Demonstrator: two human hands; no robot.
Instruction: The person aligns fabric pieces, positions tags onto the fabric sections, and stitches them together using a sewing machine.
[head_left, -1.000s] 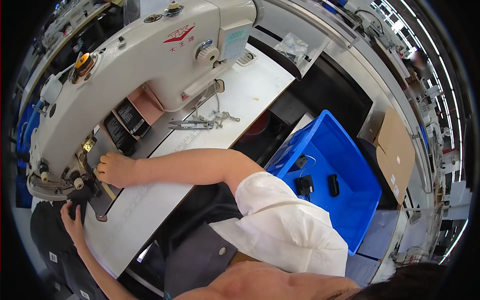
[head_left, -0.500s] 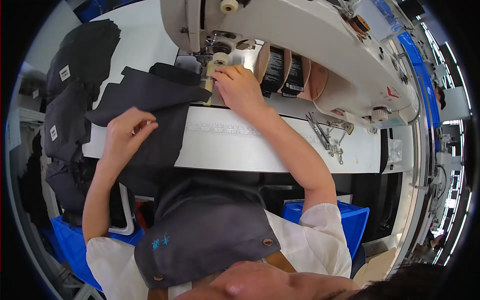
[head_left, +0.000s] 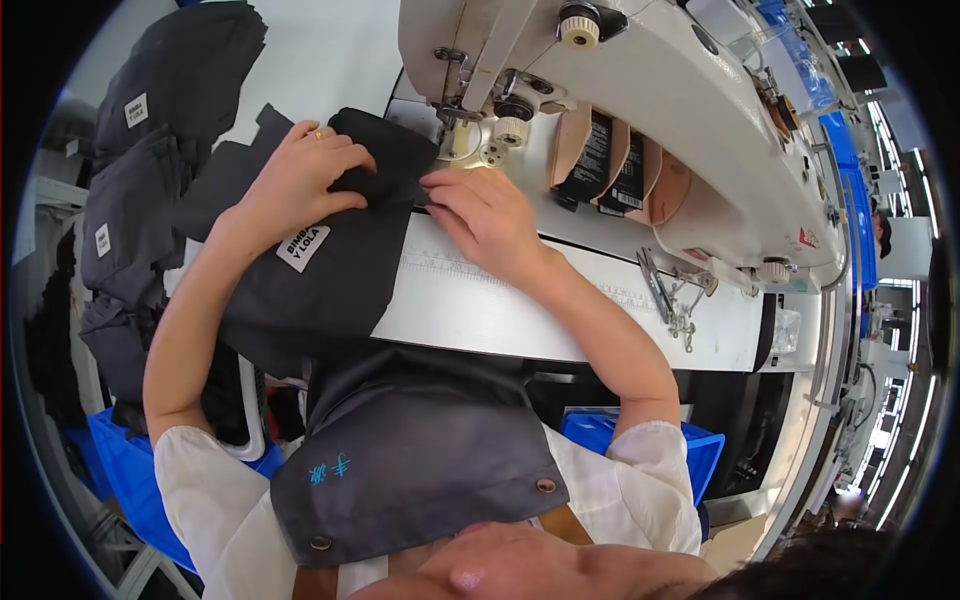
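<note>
A dark grey cloth piece [head_left: 340,280] with a white "BIMBA Y LOLA" label [head_left: 303,246] lies on the white table, its far end beside the sewing machine's needle area [head_left: 458,135]. My left hand [head_left: 300,180] rests over the cloth with its fingers curled around a fold. At the cloth's right edge, near the needle, my right hand [head_left: 490,220] pinches the fabric between thumb and fingers. The fingertips of both hands are partly hidden by cloth.
Stacks of dark cloth pieces [head_left: 190,80] with white labels lie at the left. Thread snips [head_left: 655,280] and metal parts [head_left: 682,325] are on the right. Labels [head_left: 590,155] stand in a pink holder [head_left: 668,185] under the machine arm [head_left: 690,130]. Blue bins [head_left: 705,455] sit below.
My left hand has moved up and right onto the cloth. My right hand has moved from the needle area to the cloth's edge. The label now shows, and the view has shifted.
</note>
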